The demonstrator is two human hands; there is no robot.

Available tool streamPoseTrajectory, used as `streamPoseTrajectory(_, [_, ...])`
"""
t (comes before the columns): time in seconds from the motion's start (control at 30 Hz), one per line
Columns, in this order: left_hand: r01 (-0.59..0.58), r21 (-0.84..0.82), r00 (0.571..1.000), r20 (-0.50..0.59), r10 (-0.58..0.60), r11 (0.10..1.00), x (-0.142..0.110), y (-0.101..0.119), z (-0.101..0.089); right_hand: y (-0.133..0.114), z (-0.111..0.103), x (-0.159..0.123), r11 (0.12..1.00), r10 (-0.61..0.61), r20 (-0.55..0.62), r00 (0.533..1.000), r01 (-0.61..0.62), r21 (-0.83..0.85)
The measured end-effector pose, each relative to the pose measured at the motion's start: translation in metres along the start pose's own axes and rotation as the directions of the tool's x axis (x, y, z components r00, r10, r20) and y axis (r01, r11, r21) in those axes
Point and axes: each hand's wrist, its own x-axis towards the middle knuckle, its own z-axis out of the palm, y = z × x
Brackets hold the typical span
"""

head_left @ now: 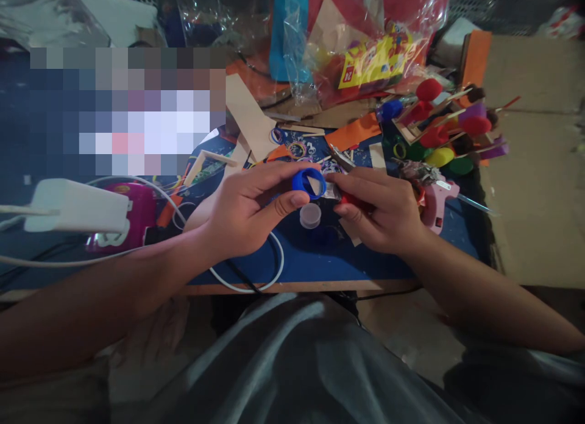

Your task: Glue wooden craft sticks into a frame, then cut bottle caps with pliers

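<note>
My left hand (249, 208) pinches a blue plastic ring-shaped cap (297, 183) between thumb and fingers, its opening turned partly toward me. My right hand (384, 208) is closed around a red-handled knife (350, 200). The knife's pale metal blade reaches into the blue cap's opening; the handle is mostly hidden by my fingers. Just below both hands, a small round translucent container (310, 215) sits on the blue table (301, 262). Beyond my right fingers lies a metal tool (340, 157), partly covered.
A pink glue gun (436, 204) lies right of my right hand. Behind it are colourful play-dough tubs (441, 157) and sticks. A white charger (77, 204) with cables is at left. Plastic bags (365, 40), orange strips (354, 131) and scraps fill the back.
</note>
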Motion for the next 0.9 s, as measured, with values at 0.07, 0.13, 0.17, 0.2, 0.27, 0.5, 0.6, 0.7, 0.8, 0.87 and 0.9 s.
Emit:
streamPoseTrajectory(0.07, [0.028, 0.034, 1.0, -0.003, -0.028, 0.999, 0.001, 0.002, 0.0, 0.0, 0.0, 0.0, 1.0, -0.002, 0.004, 1.0, 0.002, -0.001])
streamPoseTrajectory(0.13, [0.038, 0.054, 0.999, -0.013, -0.037, 0.998, 0.0, 0.004, 0.002, -0.001, 0.0, 0.0, 1.0, 0.006, 0.0, 1.0, -0.006, -0.005])
streamPoseTrajectory(0.17, [0.035, 0.057, 0.999, -0.02, -0.034, 0.998, -0.001, 0.004, 0.003, -0.001, 0.0, 0.0, 1.0, 0.014, -0.002, 1.0, -0.014, -0.007])
streamPoseTrajectory(0.2, [0.028, 0.056, 0.999, -0.034, -0.026, 0.998, -0.002, 0.004, 0.005, -0.001, 0.0, 0.0, 1.0, 0.023, -0.002, 1.0, -0.023, -0.007])
streamPoseTrajectory(0.27, [0.0, 0.037, 0.997, -0.083, 0.003, 0.999, -0.004, 0.001, 0.01, -0.002, 0.001, 0.0, 0.999, 0.04, 0.005, 0.999, -0.04, 0.004])
streamPoseTrajectory(0.5, [0.016, -0.028, 0.985, -0.173, -0.02, 0.999, -0.005, -0.004, 0.014, -0.003, 0.002, 0.001, 0.999, 0.036, 0.014, 0.999, -0.036, 0.01])
streamPoseTrajectory(0.6, [0.061, -0.03, 0.986, -0.154, -0.065, 0.998, -0.005, -0.004, 0.013, -0.005, 0.003, 0.001, 0.999, 0.041, 0.006, 0.999, -0.041, -0.004])
streamPoseTrajectory(0.7, [0.068, -0.037, 0.986, -0.149, -0.073, 0.997, -0.005, -0.004, 0.011, -0.006, 0.003, 0.001, 0.998, 0.056, -0.009, 0.998, -0.056, -0.016])
streamPoseTrajectory(0.8, [0.074, -0.048, 0.986, -0.149, -0.081, 0.996, -0.005, -0.003, 0.012, -0.007, 0.003, 0.001, 0.998, 0.064, -0.015, 0.998, -0.064, -0.021])
streamPoseTrajectory(0.87, [0.075, -0.052, 0.986, -0.149, -0.082, 0.996, -0.005, -0.002, 0.013, -0.006, 0.003, 0.001, 0.998, 0.062, -0.009, 0.998, -0.062, -0.01])
streamPoseTrajectory(0.9, [0.072, -0.05, 0.986, -0.15, -0.079, 0.996, -0.005, -0.001, 0.013, -0.006, 0.003, 0.001, 0.998, 0.061, -0.006, 0.998, -0.061, -0.001])
